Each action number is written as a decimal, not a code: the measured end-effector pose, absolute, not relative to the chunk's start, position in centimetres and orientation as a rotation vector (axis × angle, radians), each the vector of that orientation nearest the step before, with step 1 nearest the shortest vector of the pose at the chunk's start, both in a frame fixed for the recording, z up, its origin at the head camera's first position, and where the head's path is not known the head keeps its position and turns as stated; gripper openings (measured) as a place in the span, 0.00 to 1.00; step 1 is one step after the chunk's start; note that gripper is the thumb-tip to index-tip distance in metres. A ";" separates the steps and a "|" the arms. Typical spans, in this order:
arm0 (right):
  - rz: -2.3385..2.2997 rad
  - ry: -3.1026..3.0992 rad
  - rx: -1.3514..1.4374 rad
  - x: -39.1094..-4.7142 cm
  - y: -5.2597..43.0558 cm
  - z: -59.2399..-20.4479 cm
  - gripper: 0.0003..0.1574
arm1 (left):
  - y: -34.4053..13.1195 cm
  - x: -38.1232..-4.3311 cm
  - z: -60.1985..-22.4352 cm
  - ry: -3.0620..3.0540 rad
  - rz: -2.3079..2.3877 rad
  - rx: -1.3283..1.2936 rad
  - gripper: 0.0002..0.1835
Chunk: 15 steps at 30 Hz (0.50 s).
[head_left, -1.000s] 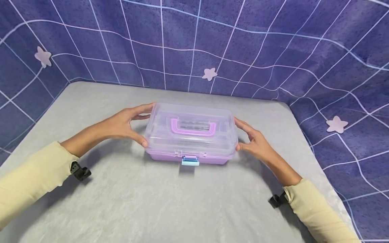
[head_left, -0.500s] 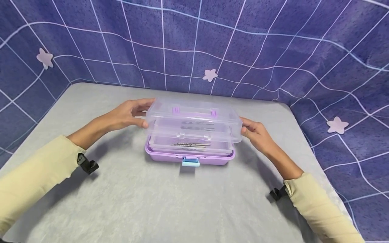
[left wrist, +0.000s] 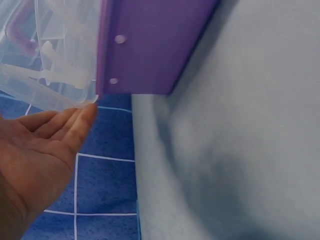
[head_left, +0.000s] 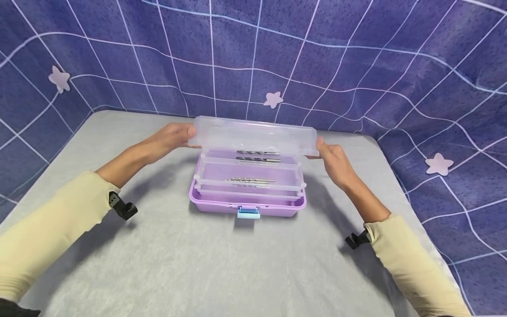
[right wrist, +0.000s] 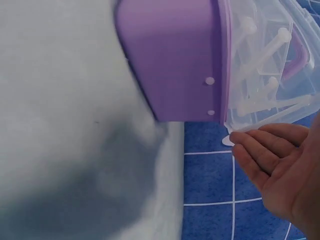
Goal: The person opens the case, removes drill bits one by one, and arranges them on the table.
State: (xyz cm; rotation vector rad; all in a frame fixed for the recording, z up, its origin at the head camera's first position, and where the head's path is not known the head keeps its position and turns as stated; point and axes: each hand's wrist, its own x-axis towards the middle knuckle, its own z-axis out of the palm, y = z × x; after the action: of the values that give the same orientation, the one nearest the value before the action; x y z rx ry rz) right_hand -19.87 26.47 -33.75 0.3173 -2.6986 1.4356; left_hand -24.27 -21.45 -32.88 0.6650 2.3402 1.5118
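Note:
A purple box [head_left: 214, 205] with a blue front latch [head_left: 248, 213] sits mid-table. Its clear lid [head_left: 255, 132] is tilted up and back, and the stepped trays [head_left: 215, 170] inside are partly raised. Dark drill bits [head_left: 258, 159] lie in the upper tray, silver drill bits [head_left: 253, 180] lower down. My left hand [head_left: 166, 138] is at the lid's left end, my right hand [head_left: 336, 167] at its right end. Both wrist views show straight fingers touching the lid's edge, palms exposed. The lid's purple handle [right wrist: 300, 56] shows in the right wrist view.
Grey cloth [head_left: 253, 264] covers the table around the box. Behind and beside it hangs a blue curtain [head_left: 158, 66] with pale lines and stars. Black wrist mounts [head_left: 123, 207] hang near both cuffs.
The lid has swung up and back from closed, with both hands rising at its ends. The trays have lifted and spread, exposing the drill bits. The base has stayed put.

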 end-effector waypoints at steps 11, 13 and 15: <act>1.698 -2.615 0.189 -23.7 25.2 -32.0 0.63 | -19.7 -27.7 -31.1 2.129 1.620 0.421 0.58; 1.751 -2.608 0.148 -24.4 25.0 -31.7 0.65 | -19.5 -28.3 -30.8 2.109 1.597 0.409 0.62; 1.793 -2.618 0.115 -25.1 24.9 -31.5 0.67 | -19.4 -29.0 -30.5 2.089 1.564 0.384 0.66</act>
State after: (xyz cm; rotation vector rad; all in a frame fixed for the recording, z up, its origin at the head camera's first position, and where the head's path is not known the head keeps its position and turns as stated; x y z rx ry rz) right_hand -25.13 24.91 -31.45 0.1152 -2.6177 1.7930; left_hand -28.98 -19.37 -30.52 0.3839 2.0890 1.5645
